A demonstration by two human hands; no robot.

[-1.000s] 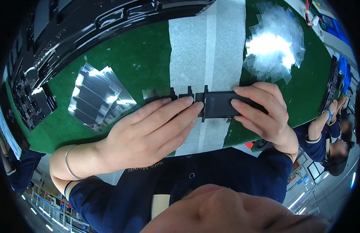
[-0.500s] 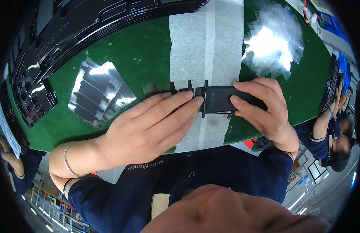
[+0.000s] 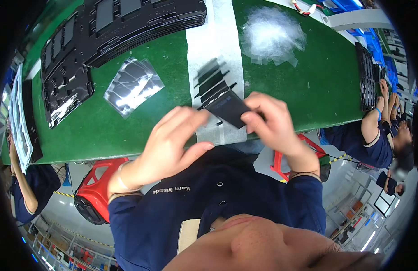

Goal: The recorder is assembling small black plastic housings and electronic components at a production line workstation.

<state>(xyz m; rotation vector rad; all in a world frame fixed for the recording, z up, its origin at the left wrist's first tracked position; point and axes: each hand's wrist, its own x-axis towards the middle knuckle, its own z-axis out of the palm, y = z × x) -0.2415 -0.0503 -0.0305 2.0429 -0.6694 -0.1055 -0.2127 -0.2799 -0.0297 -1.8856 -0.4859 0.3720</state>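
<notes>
A flat black rectangular piece is raised at a slant above the white strip on the table. My right hand pinches its near right corner between thumb and fingers. From its far left edge a film with dark stripes and small black tabs extends, blurred at its far end. My left hand is beside the piece's left edge, thumb spread from the blurred fingers, with nothing seen in it. Whether its fingertips touch the piece cannot be made out.
Stacked black molded trays fill the far left of the green table. Clear sheets with dark stripes lie nearer, and a pile of clear films lies far right. Co-workers sit at both sides; a red stool stands below.
The black piece and its striped film have turned from level to slanted. My left hand has come off the film and drawn back with its thumb spread; my right hand keeps its grip.
</notes>
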